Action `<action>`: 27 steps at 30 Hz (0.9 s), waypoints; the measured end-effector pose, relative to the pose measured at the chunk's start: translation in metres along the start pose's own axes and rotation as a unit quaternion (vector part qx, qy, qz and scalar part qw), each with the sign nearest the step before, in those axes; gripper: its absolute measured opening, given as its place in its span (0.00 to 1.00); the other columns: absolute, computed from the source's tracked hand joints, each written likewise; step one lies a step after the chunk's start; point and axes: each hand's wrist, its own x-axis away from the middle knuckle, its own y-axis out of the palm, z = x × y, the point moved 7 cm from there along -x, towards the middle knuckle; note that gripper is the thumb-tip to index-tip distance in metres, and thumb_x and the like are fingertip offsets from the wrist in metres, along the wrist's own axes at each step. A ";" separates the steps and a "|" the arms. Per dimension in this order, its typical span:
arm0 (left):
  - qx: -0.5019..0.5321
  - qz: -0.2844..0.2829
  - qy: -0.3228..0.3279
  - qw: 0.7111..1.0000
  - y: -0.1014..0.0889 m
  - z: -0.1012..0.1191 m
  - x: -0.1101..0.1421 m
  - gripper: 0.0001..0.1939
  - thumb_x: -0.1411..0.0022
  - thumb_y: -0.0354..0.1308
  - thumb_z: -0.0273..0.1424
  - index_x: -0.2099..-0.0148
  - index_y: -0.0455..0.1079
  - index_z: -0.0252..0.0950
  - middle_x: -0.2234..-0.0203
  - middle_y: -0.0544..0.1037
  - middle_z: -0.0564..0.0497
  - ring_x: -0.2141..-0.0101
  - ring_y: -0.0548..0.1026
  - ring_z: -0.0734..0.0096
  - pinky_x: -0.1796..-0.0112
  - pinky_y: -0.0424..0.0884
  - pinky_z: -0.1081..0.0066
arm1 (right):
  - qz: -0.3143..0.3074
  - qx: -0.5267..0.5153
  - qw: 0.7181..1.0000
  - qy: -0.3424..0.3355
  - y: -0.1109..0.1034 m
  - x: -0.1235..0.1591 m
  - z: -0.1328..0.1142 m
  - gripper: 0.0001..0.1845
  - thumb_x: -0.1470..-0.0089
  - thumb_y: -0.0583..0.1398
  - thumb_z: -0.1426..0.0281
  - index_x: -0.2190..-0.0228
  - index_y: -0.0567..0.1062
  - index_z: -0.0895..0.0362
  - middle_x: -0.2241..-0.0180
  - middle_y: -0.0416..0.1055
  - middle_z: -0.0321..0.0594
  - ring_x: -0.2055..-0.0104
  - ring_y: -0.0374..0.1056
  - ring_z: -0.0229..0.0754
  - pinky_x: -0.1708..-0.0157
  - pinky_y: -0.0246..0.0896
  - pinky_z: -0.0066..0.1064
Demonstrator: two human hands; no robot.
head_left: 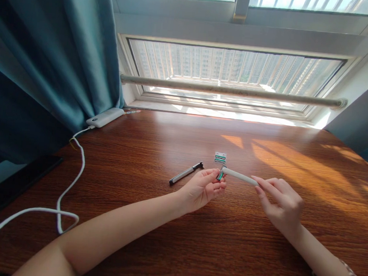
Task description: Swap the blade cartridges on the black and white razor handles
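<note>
My left hand (200, 190) is closed, pinching a small razor cartridge (221, 174) with a green strip between thumb and fingers. My right hand (279, 202) grips the far end of a slim white handle (240, 176) with thumb and forefinger. The handle's other end meets the cartridge at my left fingertips; whether the two are joined I cannot tell. Just beyond lies a small pack of razor cartridges (220, 157) with green strips. Left of my left hand, a grey and black razor handle (185, 174) rests on the wooden table (158, 140).
A white power bank (106, 117) lies at the back left, its white cable (83, 159) looping down the left side. Beside it hangs a blue curtain (60, 37). A dark flat object (16, 175) sits at the left edge. Beyond the table runs a window rail (233, 90).
</note>
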 end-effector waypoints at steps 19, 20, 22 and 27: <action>-0.019 0.000 -0.008 1.000 0.005 0.000 0.001 0.08 0.47 0.59 0.27 0.66 0.68 0.26 0.71 0.67 0.49 0.75 0.68 0.82 0.71 0.68 0.80 | 0.014 0.046 0.999 0.004 -0.001 0.000 0.000 0.16 0.51 0.59 0.72 0.58 0.73 0.52 0.74 0.70 0.37 0.72 0.63 0.38 0.69 0.57 0.29; -0.019 -0.002 -0.007 1.000 0.006 0.000 0.001 0.08 0.46 0.59 0.27 0.66 0.68 0.26 0.71 0.67 0.49 0.75 0.68 0.82 0.71 0.68 0.80 | 0.017 0.051 0.998 0.013 -0.002 0.000 0.001 0.15 0.50 0.59 0.72 0.58 0.73 0.52 0.74 0.70 0.37 0.72 0.63 0.38 0.68 0.57 0.29; -0.019 -0.003 -0.007 1.000 0.006 0.000 0.001 0.08 0.46 0.59 0.27 0.65 0.68 0.26 0.71 0.68 0.49 0.75 0.67 0.82 0.71 0.68 0.80 | 0.026 0.042 0.999 0.019 -0.003 0.001 0.002 0.15 0.50 0.59 0.72 0.58 0.73 0.53 0.73 0.70 0.37 0.72 0.63 0.38 0.69 0.57 0.29; -0.020 -0.010 -0.010 1.000 0.006 0.001 0.001 0.08 0.46 0.59 0.27 0.65 0.68 0.27 0.72 0.67 0.50 0.75 0.68 0.82 0.72 0.67 0.80 | 0.016 0.018 1.000 -0.011 -0.003 0.001 -0.002 0.16 0.52 0.60 0.73 0.58 0.73 0.53 0.73 0.70 0.37 0.72 0.63 0.38 0.69 0.57 0.29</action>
